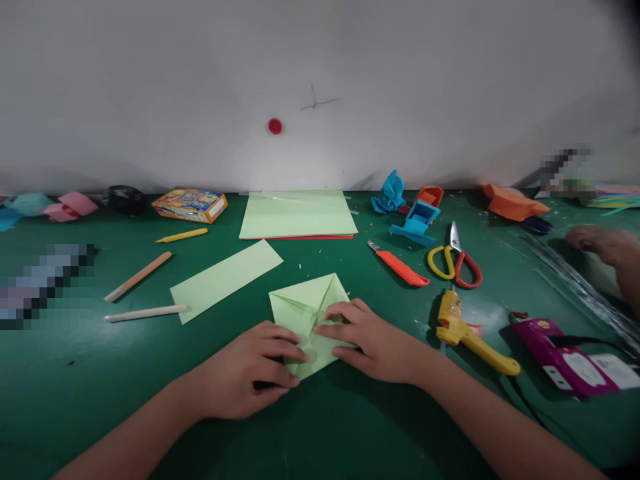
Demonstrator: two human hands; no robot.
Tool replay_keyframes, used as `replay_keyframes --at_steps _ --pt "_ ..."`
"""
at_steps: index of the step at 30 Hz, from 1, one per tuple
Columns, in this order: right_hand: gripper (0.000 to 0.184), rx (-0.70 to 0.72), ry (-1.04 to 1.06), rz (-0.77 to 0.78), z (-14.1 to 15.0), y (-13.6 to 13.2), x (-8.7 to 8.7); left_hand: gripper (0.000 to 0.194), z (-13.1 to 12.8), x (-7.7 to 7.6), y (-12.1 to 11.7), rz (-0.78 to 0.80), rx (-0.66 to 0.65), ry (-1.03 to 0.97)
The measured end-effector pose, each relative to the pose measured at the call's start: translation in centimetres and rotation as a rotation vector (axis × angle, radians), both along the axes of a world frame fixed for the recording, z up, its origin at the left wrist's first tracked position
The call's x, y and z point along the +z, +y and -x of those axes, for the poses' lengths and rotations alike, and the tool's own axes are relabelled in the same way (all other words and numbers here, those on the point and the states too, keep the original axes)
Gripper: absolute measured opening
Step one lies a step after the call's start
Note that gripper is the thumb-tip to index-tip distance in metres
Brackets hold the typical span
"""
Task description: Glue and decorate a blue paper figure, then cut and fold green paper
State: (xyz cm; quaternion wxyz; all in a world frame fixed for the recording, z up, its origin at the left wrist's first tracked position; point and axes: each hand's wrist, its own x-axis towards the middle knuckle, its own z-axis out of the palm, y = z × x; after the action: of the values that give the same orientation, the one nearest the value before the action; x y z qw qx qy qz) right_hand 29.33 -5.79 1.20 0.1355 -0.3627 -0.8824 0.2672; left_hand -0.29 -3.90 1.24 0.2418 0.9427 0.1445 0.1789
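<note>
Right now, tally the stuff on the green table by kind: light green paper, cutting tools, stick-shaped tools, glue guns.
Light green paper: 3 (folded sheet under both hands, strip, stack)
Cutting tools: 2 (scissors, orange utility knife)
Stick-shaped tools: 3 ()
Glue guns: 1 ()
Total: 9

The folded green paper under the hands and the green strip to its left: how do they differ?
The folded green paper is a creased square; the green strip is a flat, uncreased long rectangle. The left hand and right hand press the folded paper; the strip lies untouched. Both are pale green.
</note>
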Motion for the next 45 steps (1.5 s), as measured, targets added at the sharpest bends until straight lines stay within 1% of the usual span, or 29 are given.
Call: replay_keyframes --at_steps 4,12,17,22,26,33,40,45 --pt "0.041 0.005 -0.014 -0.01 0.1 0.1 -0.1 0.015 0.1 0.1 0.1 0.022 -0.01 0.022" --pt "0.045 0.003 -0.021 -0.022 0.0 0.0 -0.3 0.019 0.5 0.0 0.2 0.051 -0.021 -0.008" --pt "0.045 0.003 -0.026 -0.015 0.0 -0.1 -0.3 0.02 0.4 0.2 0.2 -0.001 -0.038 -0.015" --pt "0.044 0.006 0.007 -0.03 0.1 0.0 -0.2 0.023 0.2 1.1 -0.2 -0.066 -0.055 0.039" --pt "0.046 -0.004 -0.006 -0.027 0.2 0.0 -0.1 0.029 0.1 1.7 -0.6 -0.092 -0.062 0.064" --pt "0.046 -0.016 -0.025 -0.02 0.1 -0.1 -0.2 0.043 0.4 1.6 -0.7 -0.078 -0.072 0.124" --pt "0.046 -0.02 -0.01 -0.028 0.2 -0.2 0.0 0.042 0.2 1.6 -1.2 -0.129 -0.064 0.156" --pt "0.046 -0.03 -0.013 -0.052 0.3 -0.4 -0.2 0.043 0.4 1.6 -1.0 -0.122 -0.083 0.211"
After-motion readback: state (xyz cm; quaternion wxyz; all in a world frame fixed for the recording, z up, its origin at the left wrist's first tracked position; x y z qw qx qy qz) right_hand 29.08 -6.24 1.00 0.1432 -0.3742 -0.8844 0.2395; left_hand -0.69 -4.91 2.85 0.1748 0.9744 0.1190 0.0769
